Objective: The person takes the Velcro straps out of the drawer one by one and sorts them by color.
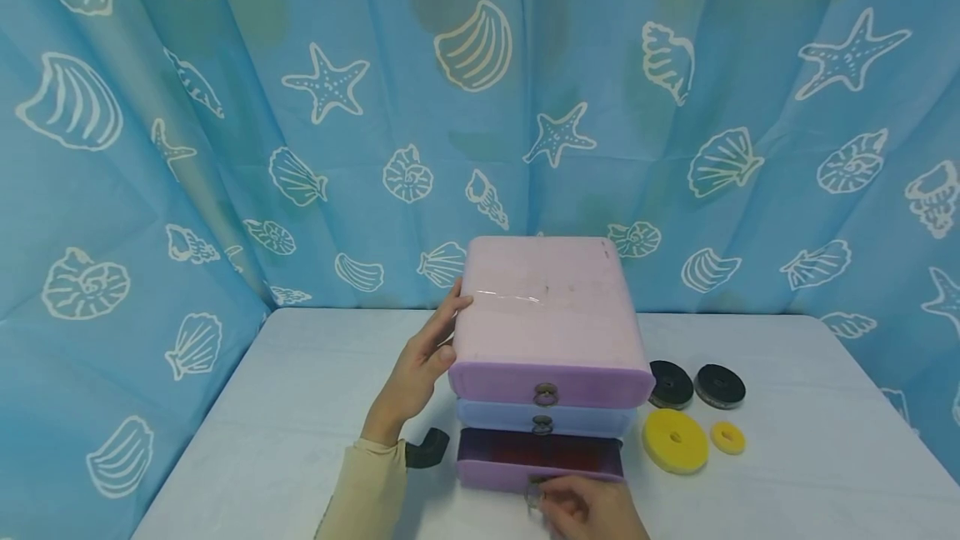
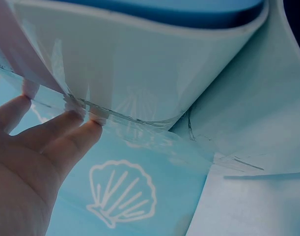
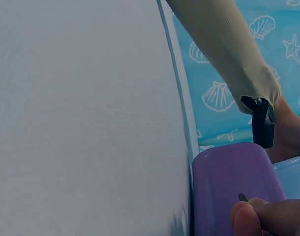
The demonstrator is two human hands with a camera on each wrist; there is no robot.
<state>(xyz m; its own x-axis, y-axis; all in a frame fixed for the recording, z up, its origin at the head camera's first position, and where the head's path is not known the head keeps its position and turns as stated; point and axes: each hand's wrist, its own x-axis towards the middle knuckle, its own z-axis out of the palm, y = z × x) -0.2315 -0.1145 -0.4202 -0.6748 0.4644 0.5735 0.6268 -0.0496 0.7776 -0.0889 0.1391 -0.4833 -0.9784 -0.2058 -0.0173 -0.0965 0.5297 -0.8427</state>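
A small drawer cabinet (image 1: 551, 307) with a pink top stands on the table, its drawers purple, blue and purple from top to bottom. The bottom drawer (image 1: 491, 474) is partly pulled out, its inside dark and reddish. My right hand (image 1: 596, 511) pinches the metal ring pull (image 1: 533, 492) on that drawer's front between thumb and fingers. On the cabinet's left side rests my left hand (image 1: 412, 373), fingers extended. The left wrist view shows those fingertips (image 2: 93, 130) against clear film along the cabinet's side.
Right of the cabinet lie two black rolls (image 1: 720, 386), a large yellow roll (image 1: 675, 441) and a small yellow ring (image 1: 728, 437). A blue curtain (image 1: 360, 190) with shell prints hangs behind the white-covered table (image 1: 300, 423). A black strap piece (image 1: 429, 449) sits at my left wrist.
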